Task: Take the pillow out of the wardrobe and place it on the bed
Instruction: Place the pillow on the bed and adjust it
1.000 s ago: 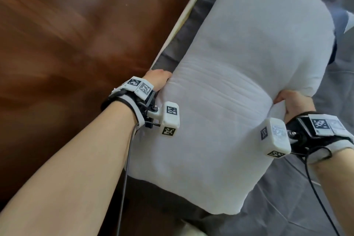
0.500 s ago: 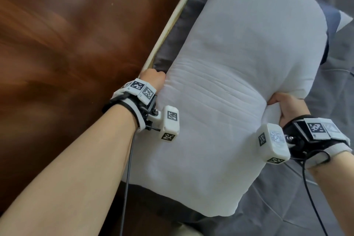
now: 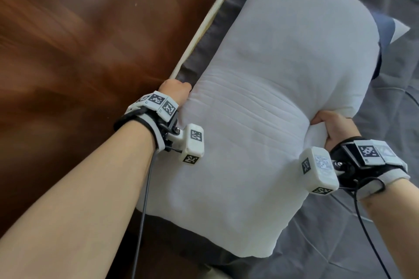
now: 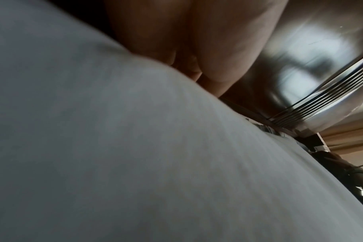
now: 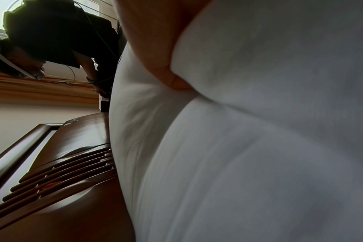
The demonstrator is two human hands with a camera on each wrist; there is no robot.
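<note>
A big white pillow (image 3: 267,106) hangs lengthwise in both my hands over the edge of the bed (image 3: 340,244), which has a grey cover. My left hand (image 3: 174,90) grips its left edge, fingers buried in the fabric. My right hand (image 3: 333,127) clutches a bunched fold of its right edge. In the left wrist view the pillow (image 4: 135,155) fills the frame below my fingers (image 4: 197,49). In the right wrist view my thumb (image 5: 168,70) digs into the pillow (image 5: 259,147). The wardrobe is out of view.
A brown wooden floor (image 3: 79,52) lies to the left of the pale bed frame edge (image 3: 204,27). A blue and white item (image 3: 390,29) peeks out behind the pillow's far right corner. Dark wooden furniture with slats (image 5: 52,172) shows in the right wrist view.
The pillow has shifted a little to the left and up in the head view, and both hands moved with it. Both hands keep the same hold.
</note>
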